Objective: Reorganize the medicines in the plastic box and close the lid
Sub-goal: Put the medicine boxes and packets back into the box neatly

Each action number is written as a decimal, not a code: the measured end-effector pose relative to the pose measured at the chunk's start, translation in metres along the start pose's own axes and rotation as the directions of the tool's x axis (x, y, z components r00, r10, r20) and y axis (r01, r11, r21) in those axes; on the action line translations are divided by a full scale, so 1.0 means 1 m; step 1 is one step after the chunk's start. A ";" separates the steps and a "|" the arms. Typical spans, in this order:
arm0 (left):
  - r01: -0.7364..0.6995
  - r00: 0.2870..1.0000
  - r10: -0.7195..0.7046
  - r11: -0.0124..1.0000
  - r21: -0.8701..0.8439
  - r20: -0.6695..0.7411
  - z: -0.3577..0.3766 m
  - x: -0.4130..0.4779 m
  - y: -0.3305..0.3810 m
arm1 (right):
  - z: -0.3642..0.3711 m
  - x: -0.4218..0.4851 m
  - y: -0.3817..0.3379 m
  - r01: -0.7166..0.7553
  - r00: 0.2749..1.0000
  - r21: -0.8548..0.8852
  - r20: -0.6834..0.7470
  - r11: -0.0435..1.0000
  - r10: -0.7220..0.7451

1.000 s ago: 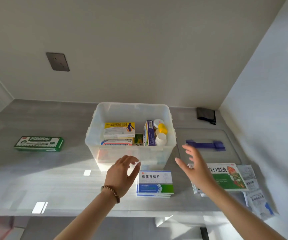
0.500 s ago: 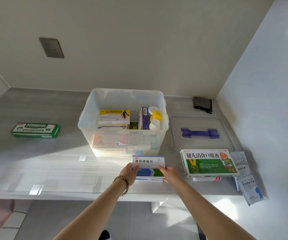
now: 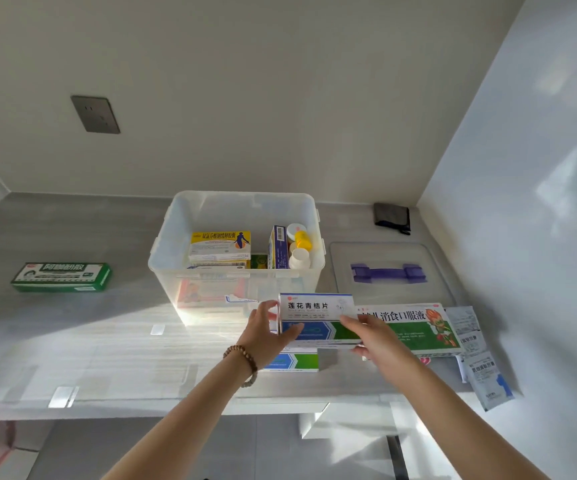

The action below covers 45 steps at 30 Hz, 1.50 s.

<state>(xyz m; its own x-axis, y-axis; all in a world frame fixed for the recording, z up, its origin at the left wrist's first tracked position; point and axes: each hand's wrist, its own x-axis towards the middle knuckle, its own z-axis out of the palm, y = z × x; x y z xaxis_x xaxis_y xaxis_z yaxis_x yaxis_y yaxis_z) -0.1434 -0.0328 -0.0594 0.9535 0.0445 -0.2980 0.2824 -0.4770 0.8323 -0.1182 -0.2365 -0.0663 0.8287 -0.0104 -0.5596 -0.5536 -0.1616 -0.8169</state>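
Observation:
A clear plastic box (image 3: 235,207) stands open on the grey counter, holding a yellow-topped medicine box (image 3: 220,244), an upright blue box (image 3: 277,247) and white bottles (image 3: 299,258). My left hand (image 3: 266,332) and my right hand (image 3: 372,336) grip the two ends of a white, blue and green medicine box (image 3: 318,317), raised above the counter in front of the plastic box. A matching blue-green box (image 3: 290,362) lies on the counter under it. The clear lid (image 3: 389,271) with a purple handle lies flat to the right of the plastic box.
A large green and white medicine box (image 3: 418,327) lies at the right, with several sachets (image 3: 481,362) beside it near the white side wall. A green box (image 3: 62,277) lies far left. A dark pouch (image 3: 392,218) sits in the back right corner. The counter's front edge runs just below my wrists.
Both hands came down onto the stacked blue-green boxes, gripped the top one and lifted it off the lower one.

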 end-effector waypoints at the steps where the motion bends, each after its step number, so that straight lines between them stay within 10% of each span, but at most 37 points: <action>1: -0.038 0.998 0.039 0.999 -0.026 0.045 -0.008 -0.003 0.011 | -0.008 -0.007 -0.010 0.017 0.999 0.009 0.033 1.000 -0.018; 15: -0.271 0.962 0.274 0.956 -0.116 0.016 -0.163 0.022 0.055 | 0.064 -0.022 -0.153 0.334 0.914 -0.004 0.247 0.943 -0.322; 23: -0.088 0.931 0.165 0.967 0.238 -0.326 -0.204 0.069 -0.016 | 0.138 0.046 -0.157 0.184 0.963 -0.072 0.215 0.980 -0.165; 34: -0.029 0.936 -0.014 0.993 -0.117 -0.352 -0.188 0.085 -0.052 | 0.199 0.105 -0.138 0.004 0.954 -0.458 0.269 0.889 0.134; 45: -0.065 0.934 0.017 0.990 -0.124 -0.356 -0.185 0.085 -0.047 | 0.206 0.107 -0.131 0.265 0.900 -0.788 0.409 0.555 0.152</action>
<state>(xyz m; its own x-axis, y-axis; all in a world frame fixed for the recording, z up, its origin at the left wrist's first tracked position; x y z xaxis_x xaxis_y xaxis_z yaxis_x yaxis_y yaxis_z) -0.0561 0.1561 -0.0371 0.9330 0.3464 -0.0977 0.2306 -0.3668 0.9013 0.0264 -0.0135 -0.0476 0.6279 0.3701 -0.6847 -0.0233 -0.8704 -0.4918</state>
